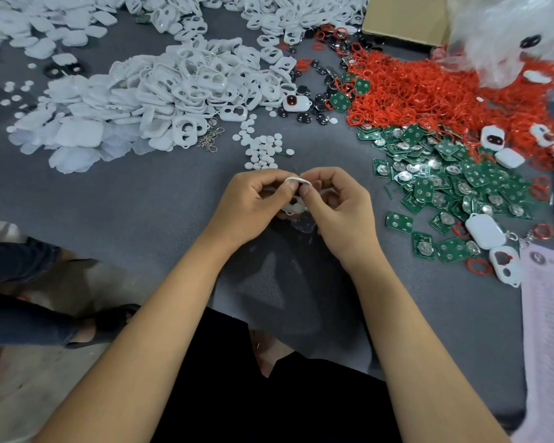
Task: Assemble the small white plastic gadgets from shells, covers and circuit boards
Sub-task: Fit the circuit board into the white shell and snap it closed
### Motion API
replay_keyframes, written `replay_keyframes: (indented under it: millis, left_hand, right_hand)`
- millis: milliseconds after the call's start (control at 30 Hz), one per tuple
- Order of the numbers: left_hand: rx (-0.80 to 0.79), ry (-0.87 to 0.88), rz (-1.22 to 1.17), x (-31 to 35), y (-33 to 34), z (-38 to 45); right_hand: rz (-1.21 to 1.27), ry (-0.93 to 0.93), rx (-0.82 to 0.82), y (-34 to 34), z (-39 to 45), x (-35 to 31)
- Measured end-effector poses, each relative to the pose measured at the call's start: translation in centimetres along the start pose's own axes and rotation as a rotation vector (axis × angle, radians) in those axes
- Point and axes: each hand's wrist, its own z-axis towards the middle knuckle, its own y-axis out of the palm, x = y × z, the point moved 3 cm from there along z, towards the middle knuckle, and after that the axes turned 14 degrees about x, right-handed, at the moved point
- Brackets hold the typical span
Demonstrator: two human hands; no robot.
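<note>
- Pinching a white shell (pixel 296 187) between curled fingers, the left hand (pixel 250 203) and right hand (pixel 336 206) are meeting just nearer than the white discs (pixel 263 150).
- The shell is looking light, stiff, slick; its rim edges are likely offering the surest grip.
- Circuit boards (pixel 442 174) are lying right of the discs.

Both forearms are bare from the elbows down to the wrists, with no sleeves, watch, bracelet or gloves on them. The left hand (pixel 253 203) and the right hand (pixel 336 206) carry no rings that can be seen, and the fingernails that show are short and unpainted. Between the two forearms, a plain black fabric garment (pixel 269 394) covers the person's lap or torso, with no print or seam to be made out on it.
</note>
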Motion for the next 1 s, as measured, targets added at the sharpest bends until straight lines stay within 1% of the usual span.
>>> replay_keyframes:
  millis: [133,267,400,467,533,600,667,700,833,1000]
  left_hand:
    - [0.005,-0.029,-0.059,-0.4,-0.1,0.1]
    - [-0.024,-0.033,-0.032,-0.5,-0.1,0.0]
    - [-0.07,-0.045,-0.029,-0.6,0.1,0.1]
    - [-0.036,-0.042,-0.025,-0.6,0.0,0.2]
    - [0.067,-0.053,0.003,-0.8,-0.3,0.3]
    - [0.155,-0.119,-0.029,-1.1,-0.6,0.4]
    - [0.179,-0.199,-0.118,-1.4,-0.6,0.5]
    - [0.182,-0.214,-0.137,-1.5,-0.5,0.5]
    - [0.168,-0.204,-0.067,-1.4,-0.5,0.6]
    - [0.119,-0.241,-0.124,-1.2,-0.4,0.5]
  right_hand:
    - [-0.037,-0.026,0.008,0.1,0.0,0.0]
    - [-0.101,-0.023,0.053,0.1,0.1,0.2]
    - [-0.106,-0.02,0.104,0.1,0.1,0.1]
    - [-0.107,-0.039,0.105,0.1,0.0,0.0]
    - [-0.097,-0.062,0.106,0.1,-0.2,0.0]
    - [-0.092,-0.088,0.107,0.0,-0.3,0.0]
    - [-0.098,-0.12,0.097,0.0,-0.4,-0.1]
    - [-0.107,-0.147,0.088,0.0,-0.4,-0.2]
    - [-0.211,-0.314,0.054,0.4,-0.6,-0.5]
    - [-0.291,-0.386,0.075,0.8,-1.1,-0.4]
